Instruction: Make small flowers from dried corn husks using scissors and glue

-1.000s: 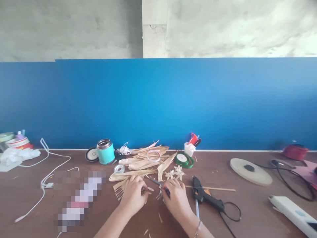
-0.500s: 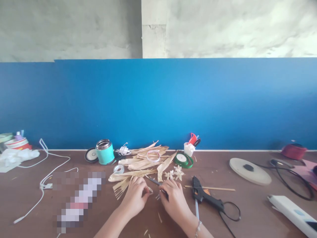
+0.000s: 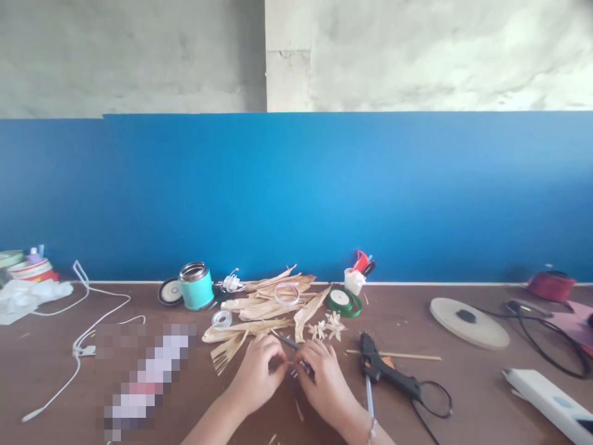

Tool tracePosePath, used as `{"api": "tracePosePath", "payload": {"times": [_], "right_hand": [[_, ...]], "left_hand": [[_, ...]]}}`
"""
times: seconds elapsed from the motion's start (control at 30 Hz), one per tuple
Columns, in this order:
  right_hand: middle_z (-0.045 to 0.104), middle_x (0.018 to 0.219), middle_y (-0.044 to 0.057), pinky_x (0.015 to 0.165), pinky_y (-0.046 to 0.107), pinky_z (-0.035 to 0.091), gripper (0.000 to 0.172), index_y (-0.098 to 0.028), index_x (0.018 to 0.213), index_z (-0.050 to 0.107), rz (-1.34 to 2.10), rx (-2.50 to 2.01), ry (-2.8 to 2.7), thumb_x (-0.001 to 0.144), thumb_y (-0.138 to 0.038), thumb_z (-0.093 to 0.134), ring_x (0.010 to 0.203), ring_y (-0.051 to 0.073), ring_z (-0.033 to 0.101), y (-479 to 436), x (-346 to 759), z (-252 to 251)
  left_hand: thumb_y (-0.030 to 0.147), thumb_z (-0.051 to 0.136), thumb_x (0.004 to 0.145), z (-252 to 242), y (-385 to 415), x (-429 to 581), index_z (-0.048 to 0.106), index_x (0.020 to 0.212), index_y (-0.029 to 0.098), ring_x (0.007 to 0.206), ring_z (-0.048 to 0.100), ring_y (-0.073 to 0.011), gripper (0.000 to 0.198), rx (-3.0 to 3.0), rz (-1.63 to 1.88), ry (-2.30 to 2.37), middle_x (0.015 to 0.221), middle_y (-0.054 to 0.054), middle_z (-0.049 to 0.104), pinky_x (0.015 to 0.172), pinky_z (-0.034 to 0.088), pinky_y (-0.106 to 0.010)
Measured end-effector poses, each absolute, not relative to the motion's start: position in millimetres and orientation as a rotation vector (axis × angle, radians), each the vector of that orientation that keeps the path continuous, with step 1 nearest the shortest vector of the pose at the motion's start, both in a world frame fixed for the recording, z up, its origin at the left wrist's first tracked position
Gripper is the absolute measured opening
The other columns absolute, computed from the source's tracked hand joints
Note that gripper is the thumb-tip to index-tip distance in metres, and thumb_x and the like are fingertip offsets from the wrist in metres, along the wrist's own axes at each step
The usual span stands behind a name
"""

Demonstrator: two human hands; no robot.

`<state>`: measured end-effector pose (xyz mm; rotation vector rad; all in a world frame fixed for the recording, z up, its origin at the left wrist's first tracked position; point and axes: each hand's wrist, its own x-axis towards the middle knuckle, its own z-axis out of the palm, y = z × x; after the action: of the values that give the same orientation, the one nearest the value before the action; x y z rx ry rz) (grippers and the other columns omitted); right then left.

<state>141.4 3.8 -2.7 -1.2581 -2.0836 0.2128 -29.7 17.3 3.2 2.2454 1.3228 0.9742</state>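
My left hand [image 3: 259, 374] is closed in a pinch, its thumb and finger around a small pale piece of corn husk [image 3: 291, 363]. My right hand [image 3: 327, 380] is closed beside it, with its fingertips meeting the left ones at that piece. What else the right fingers hold is hidden; a dark slim tool [image 3: 286, 340] shows just beyond them and partly under them. Dried corn husks [image 3: 266, 309] lie behind both hands, one with its end cut into a fringe. Pale husk flowers [image 3: 333, 326] lie beyond my right hand.
A black glue gun [image 3: 377, 364] lies to the right, over a thin wooden stick [image 3: 417, 356]. Behind stand a turquoise jar [image 3: 196, 289], a green ribbon spool [image 3: 340, 299] and a white cup [image 3: 354, 281] of tools. White cables [image 3: 88, 337] trail at left; a round lid [image 3: 486, 330] lies right.
My left hand has moved slightly right and my right hand slightly left, so their fingertips now meet over the small pale piece. The view has shifted a little.
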Motion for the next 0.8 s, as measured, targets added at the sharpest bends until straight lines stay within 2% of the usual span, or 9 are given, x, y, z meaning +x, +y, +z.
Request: {"api": "tracePosePath", "payload": {"times": [0.13,0.33,0.6,0.8], "right_hand": [[0.064,0.082,0.0,0.071,0.028,0.035,0.017,-0.023,0.079,0.058,0.166,-1.277,-2.089,0.076,-0.006,0.053,0.082,0.019,0.058,3,141,-2],[0.064,0.077,-0.001,0.072,0.029,0.035,0.015,-0.021,0.071,0.057,0.18,-1.261,-2.106,0.078,-0.008,0.055,0.078,0.018,0.057,6,142,-8],[0.066,0.079,0.001,0.074,0.03,0.035,0.018,-0.022,0.072,0.062,0.208,-1.289,-2.043,0.081,-0.008,0.054,0.08,0.018,0.059,10,146,-11],[0.064,0.078,-0.002,0.072,0.028,0.033,0.018,-0.021,0.071,0.06,0.271,-1.272,-2.085,0.078,-0.006,0.055,0.081,0.016,0.057,7,144,-7]], "left_hand": [[0.01,0.057,0.073,6,16,-28,0.06,0.069,0.021,0.084,0.056,-0.0216,0.012,2.292,0.96,1.307,0.078,-0.003,0.061,0.077,0.043,-0.035],[0.008,0.06,0.071,1,16,-27,0.061,0.068,0.021,0.083,0.056,-0.0206,0.014,2.3,0.962,1.341,0.077,-0.002,0.062,0.076,0.043,-0.034],[0.013,0.065,0.07,-2,22,-36,0.065,0.063,0.021,0.086,0.056,-0.0218,0.011,2.323,0.854,1.38,0.08,-0.003,0.063,0.079,0.042,-0.036],[0.013,0.064,0.07,3,16,-30,0.065,0.074,0.021,0.086,0.055,-0.0214,0.009,2.297,0.899,1.352,0.081,-0.003,0.062,0.078,0.042,-0.034]]}}
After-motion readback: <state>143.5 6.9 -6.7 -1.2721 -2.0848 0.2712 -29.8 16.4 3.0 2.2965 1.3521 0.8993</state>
